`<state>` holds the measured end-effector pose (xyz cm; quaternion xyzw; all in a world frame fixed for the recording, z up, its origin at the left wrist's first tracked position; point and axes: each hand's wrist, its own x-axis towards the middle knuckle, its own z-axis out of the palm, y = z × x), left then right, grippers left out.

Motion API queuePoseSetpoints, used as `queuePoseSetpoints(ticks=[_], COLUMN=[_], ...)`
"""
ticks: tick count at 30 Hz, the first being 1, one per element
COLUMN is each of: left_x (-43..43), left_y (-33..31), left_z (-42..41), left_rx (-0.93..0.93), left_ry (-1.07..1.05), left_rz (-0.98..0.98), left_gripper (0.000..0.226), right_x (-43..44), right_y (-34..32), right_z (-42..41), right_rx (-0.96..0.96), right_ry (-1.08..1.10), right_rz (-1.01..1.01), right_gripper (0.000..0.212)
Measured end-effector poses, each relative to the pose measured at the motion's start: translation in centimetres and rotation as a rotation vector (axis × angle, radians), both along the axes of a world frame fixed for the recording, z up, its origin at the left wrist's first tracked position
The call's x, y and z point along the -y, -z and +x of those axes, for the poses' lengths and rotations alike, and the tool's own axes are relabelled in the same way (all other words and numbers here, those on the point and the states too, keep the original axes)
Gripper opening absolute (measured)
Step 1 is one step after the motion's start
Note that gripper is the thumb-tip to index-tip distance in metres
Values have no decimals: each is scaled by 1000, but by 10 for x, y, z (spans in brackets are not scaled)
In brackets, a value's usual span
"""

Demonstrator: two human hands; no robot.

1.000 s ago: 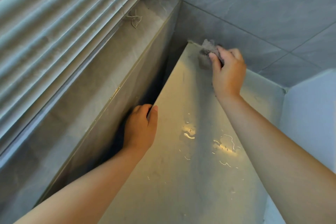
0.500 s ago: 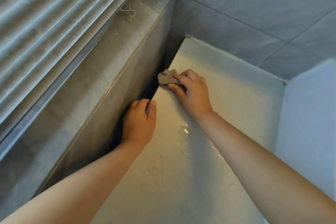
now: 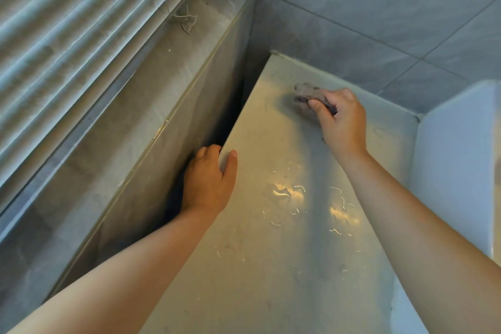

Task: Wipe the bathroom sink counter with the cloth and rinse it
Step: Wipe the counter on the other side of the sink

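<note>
A pale counter [image 3: 271, 266] runs away from me into a tiled corner, with thin streaks of water shining near its middle. My right hand [image 3: 343, 123] presses a bunched grey cloth [image 3: 305, 96] onto the counter near its far end, a little in from the back wall. My left hand [image 3: 208, 184] grips the counter's left edge, thumb on top and fingers curled down into the dark gap beside it. No sink or tap is in view.
A grey tiled ledge [image 3: 151, 106] runs along the left, above the dark gap. Window blinds [image 3: 67, 22] hang over it, with a tangled cord [image 3: 185, 19] lying on the ledge. Grey wall tiles [image 3: 379, 8] close the back; a white wall [image 3: 455, 171] stands at right.
My right hand has swept the cloth from the far corner down to the left edge near my left hand, then back out toward the counter's far end. My left hand has stayed put.
</note>
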<state>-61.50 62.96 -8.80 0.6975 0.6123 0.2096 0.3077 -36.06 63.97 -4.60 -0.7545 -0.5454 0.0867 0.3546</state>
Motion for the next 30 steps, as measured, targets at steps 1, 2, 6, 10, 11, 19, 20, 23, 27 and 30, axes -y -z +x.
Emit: queuePoseSetpoints(ticks=[1,2,6,10,11,19,20,23,27,30], left_x=[0,0,-1,-1,-1,0,0,0,-1,0], left_y=[1,2,3,2,2,0,0,-2,-2,-2], left_z=[0,0,1,2,2,2,2,3,2,3], left_rx=[-13,-21,-42,-55,-56,-78,-88,-131,-149,-161], left_ry=[0,-1,1,-7,-8,17,20,26,32,36], left_rz=[5,8,16,19,19,-9,-9,6,17,24], left_gripper=[30,31,33,32,33,40,39,36,36,36], right_x=[1,3,15,31,37,74,79,82,64,57], right_y=[9,17,31,31,32,25,22,10,5,15], right_z=[1,-1,-22,-33,-35,-55,-54,-37,14,39], right_rx=[12,20,5,-13,-17,-105,-142,-183,-47,-6], right_ry=[-4,-7,54,1,-13,-106,-93,60,247,260], right_rz=[-19,-26,46,43,42,-4,-19,27,83,6], right_gripper=[21,22,23,25,26,27,26,27,31,30])
